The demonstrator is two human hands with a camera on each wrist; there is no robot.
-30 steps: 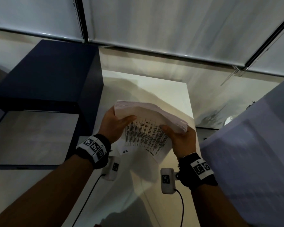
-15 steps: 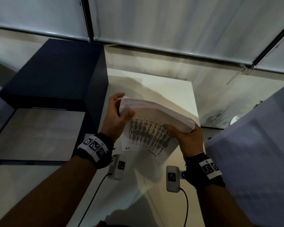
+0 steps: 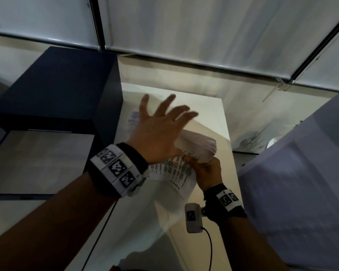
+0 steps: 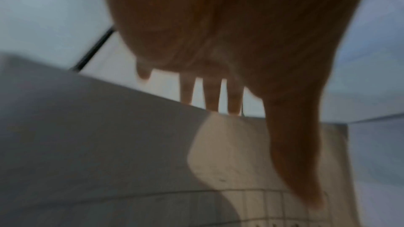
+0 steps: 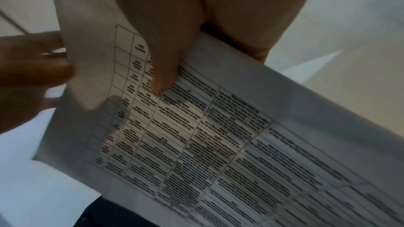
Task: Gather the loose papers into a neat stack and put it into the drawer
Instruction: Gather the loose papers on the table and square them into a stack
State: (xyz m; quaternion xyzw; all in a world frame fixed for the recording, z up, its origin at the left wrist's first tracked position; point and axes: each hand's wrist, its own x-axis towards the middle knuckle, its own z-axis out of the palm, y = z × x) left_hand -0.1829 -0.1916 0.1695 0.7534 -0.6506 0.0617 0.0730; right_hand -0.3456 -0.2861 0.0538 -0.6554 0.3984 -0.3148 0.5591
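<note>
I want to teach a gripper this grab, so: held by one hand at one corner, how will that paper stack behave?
Likely floppy: the paper stack bends where the right hand grips it, and its printed bottom sheet hangs loose. Probably apt to fan or slip, since the sheet edges show splayed and nothing visibly binds them. The left hand is open above it, so one hand seems to carry it: probably not heavy.

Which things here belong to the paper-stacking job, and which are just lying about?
Job:
- stack of papers, gripped by the right hand
- single printed sheet lying on the white table
- left hand, fingers spread, holding nothing

Lying about:
- dark blue box
- window blinds

No open drawer is clearly visible.
</note>
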